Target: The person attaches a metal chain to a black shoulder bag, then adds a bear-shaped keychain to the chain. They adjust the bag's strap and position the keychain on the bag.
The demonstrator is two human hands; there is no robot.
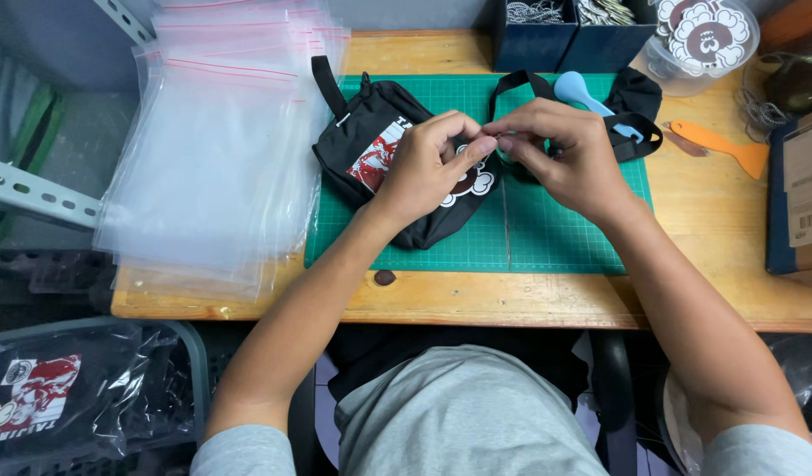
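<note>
On the green cutting mat (pixel 556 238) at mid-table lay a small black fabric pouch with a red and white print (pixel 379 145), soft and light by appearance, likely to sag unless taken by its strap or body. Over its right end, the left hand (pixel 428 167) and right hand (pixel 569 154) met fingertip to fingertip, pinching something too small to identify. Clear plastic zip bags (pixel 212 141) were stacked to the left; an orange plastic scraper (pixel 723 145) lay far right.
</note>
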